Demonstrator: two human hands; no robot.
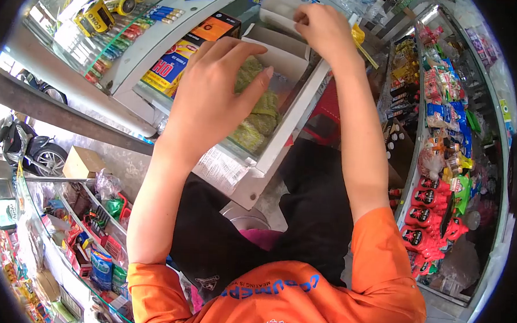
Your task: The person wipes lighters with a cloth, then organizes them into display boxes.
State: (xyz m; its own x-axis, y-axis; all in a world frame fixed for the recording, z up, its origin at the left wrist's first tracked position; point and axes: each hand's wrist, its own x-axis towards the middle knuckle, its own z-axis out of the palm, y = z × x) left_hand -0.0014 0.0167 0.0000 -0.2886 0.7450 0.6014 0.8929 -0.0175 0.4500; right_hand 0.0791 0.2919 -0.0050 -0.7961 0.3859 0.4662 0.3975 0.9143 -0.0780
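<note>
My left hand is open, thumb and fingers apart, above a glass-sided display case. Below it lie yellow-green packets, partly covered by the hand. Farther away, my right hand has its fingers bent at the edge of a white cardboard box at the back of the case. The fingers look closed on that edge, though their tips are partly hidden. Between the hands sits another open white box. Left of my left hand are a yellow and blue box and an orange-black box.
A glass cabinet with red bottles and snack packets stands on my right. At left are crowded goods shelves, a cardboard carton and a parked motorbike. Toy vehicles lie in the upper-left case.
</note>
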